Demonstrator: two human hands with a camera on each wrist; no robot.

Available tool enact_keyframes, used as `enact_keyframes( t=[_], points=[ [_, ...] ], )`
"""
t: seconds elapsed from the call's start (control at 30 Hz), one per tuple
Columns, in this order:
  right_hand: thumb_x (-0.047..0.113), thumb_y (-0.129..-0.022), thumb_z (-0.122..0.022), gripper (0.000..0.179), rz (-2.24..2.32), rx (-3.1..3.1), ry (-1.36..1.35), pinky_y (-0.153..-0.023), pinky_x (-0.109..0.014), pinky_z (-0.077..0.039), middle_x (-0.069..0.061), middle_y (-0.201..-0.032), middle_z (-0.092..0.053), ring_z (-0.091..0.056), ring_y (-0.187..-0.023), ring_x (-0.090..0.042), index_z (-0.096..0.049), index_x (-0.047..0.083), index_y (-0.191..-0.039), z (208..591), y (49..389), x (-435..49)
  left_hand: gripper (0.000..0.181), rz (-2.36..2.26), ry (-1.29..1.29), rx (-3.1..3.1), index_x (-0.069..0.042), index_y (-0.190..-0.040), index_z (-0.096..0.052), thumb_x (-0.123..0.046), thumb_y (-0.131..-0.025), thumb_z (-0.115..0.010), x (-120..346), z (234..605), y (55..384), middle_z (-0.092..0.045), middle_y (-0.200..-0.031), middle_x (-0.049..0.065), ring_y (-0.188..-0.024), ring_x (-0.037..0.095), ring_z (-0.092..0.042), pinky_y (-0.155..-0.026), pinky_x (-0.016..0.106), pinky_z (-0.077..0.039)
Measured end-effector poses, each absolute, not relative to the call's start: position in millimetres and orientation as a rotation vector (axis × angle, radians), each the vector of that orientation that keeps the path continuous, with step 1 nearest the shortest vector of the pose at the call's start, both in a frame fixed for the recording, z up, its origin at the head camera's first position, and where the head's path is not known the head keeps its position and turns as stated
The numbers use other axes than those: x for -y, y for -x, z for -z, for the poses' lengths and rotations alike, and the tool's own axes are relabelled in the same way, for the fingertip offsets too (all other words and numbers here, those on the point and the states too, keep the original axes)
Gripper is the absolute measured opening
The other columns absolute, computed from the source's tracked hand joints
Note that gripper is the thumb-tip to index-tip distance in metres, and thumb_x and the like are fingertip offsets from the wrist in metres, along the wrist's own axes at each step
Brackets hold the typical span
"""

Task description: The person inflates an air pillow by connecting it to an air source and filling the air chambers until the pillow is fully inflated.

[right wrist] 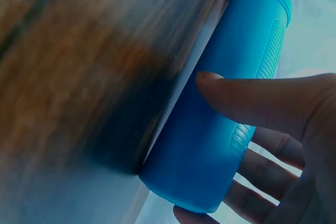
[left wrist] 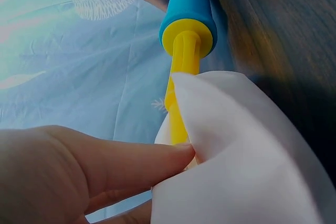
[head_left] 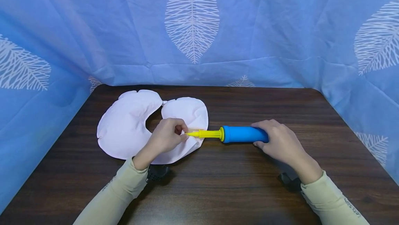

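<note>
A pale, partly puffed-up, U-shaped inflatable neck pillow (head_left: pixel 121 128) lies flat on the table. My left hand (head_left: pixel 166 135) is over its right lobe, and its thumb and fingers pinch the pillow where the yellow nozzle (head_left: pixel 209 134) of a hand pump meets it. The nozzle tip is hidden by the thumb and a fold of white fabric (left wrist: pixel 236 145) in the left wrist view. To the right, my right hand (head_left: pixel 278 142) holds the far end of the pump's blue barrel (right wrist: pixel 226 77), thumb on one side and fingers round the other. The pump lies roughly level.
Dark brown wood-grain table (head_left: pixel 218 190) underneath. Blue cloth (head_left: pixel 249 27) with white leaf prints hangs behind it and along both sides. Dark wrist-worn devices (head_left: pixel 159 173) sit below both wrists.
</note>
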State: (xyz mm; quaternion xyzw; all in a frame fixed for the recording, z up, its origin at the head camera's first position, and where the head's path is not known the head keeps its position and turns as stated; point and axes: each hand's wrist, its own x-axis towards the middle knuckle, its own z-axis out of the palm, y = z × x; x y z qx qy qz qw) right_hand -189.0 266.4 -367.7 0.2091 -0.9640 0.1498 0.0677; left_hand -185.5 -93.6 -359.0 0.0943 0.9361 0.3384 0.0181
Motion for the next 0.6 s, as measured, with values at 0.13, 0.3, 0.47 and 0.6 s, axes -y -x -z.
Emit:
enact_keyframes(
  t=[0.13,0.3,0.47,0.6],
  points=[
    [0.017,-0.085,-0.091,0.055,-0.44,2.908,-0.618,-0.098,-0.068,-0.053,-0.021,-0.136,-0.072,-0.067,-0.123,-0.045,-0.072,0.009,-0.136,368,190,-266,0.007,-1.049,-0.286,-2.904,-0.009,-0.091,-0.077,-0.003,-0.09,-0.08,93,359,185,-0.068,-0.08,0.003,-0.073,0.018,-0.057,-0.07,0.029,-0.045],
    [0.017,-0.086,-0.09,0.053,-0.39,2.929,-0.572,-0.097,-0.069,-0.053,-0.022,-0.137,-0.071,-0.064,-0.126,-0.046,-0.071,0.009,-0.136,366,189,-268,0.006,-1.042,-0.282,-2.885,-0.01,-0.094,-0.078,-0.005,-0.091,-0.081,91,359,184,-0.07,-0.083,0.003,-0.075,0.017,-0.058,-0.072,0.029,-0.046],
    [0.014,-0.087,-0.088,0.051,-0.369,2.955,-0.531,-0.093,-0.069,-0.054,-0.024,-0.137,-0.07,-0.064,-0.125,-0.048,-0.071,0.009,-0.135,363,191,-274,0.006,-1.025,-0.273,-2.881,-0.011,-0.096,-0.079,-0.006,-0.091,-0.082,90,358,183,-0.07,-0.085,0.003,-0.077,0.017,-0.058,-0.074,0.03,-0.046],
    [0.012,-0.087,-0.087,0.049,-0.369,2.973,-0.47,-0.087,-0.068,-0.055,-0.027,-0.133,-0.07,-0.065,-0.119,-0.048,-0.071,0.007,-0.133,363,195,-285,0.007,-1.025,-0.269,-2.883,-0.011,-0.096,-0.08,-0.006,-0.091,-0.082,90,358,183,-0.07,-0.085,0.003,-0.077,0.017,-0.058,-0.074,0.03,-0.046]
  ],
)
